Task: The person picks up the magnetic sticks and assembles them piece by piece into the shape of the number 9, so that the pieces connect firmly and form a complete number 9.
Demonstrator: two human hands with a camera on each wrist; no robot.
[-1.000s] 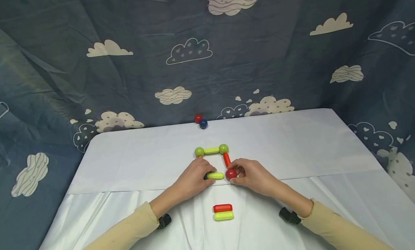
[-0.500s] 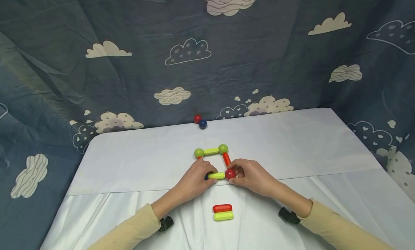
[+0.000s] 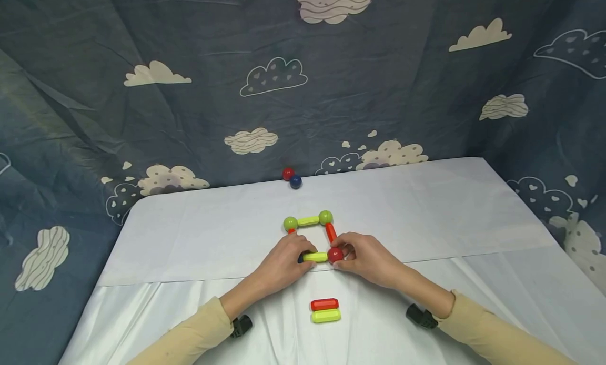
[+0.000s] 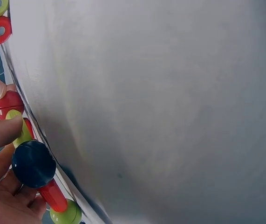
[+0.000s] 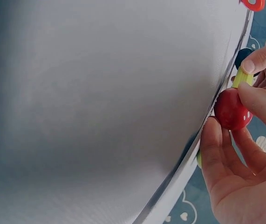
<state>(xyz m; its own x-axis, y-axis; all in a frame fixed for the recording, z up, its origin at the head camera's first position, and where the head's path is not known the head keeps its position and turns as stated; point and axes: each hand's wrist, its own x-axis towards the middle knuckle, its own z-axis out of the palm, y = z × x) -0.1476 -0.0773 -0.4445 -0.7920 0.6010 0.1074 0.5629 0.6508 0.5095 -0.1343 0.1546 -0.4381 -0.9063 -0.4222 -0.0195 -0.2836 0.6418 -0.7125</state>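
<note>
So there's this four-sided frame (image 3: 309, 221) of chunky toy rods and balls, about midway between the left and right edges of the worktop (image 3: 426, 207), its far side well short of the far edge. Its far corners are two glossy lime-green balls (image 3: 325, 217), joined by a faceted far yellow rod (image 3: 310, 221). Faceted red rods (image 3: 330, 233) run down both sides; the left one's mostly behind fingers in the head view. The near-left corner is a shiny navy ball (image 4: 33, 164), the near-right one a shiny red ball (image 3: 335, 255) with a thin seam round it, and the near yellow rod (image 3: 315, 257) reaches between them. Left hand (image 3: 287, 257) is pinching that near rod, right hand (image 3: 366, 257) has thumb and fingers round the red ball. Closer to the person, a spare red rod (image 3: 324, 304) and a spare yellow rod (image 3: 326, 316) lie side by side. At the far edge, left of its middle, another red ball (image 3: 288, 173) and a blue ball (image 3: 295, 181) touch. Behind: dark cloud-print cloth (image 3: 199, 112).
</note>
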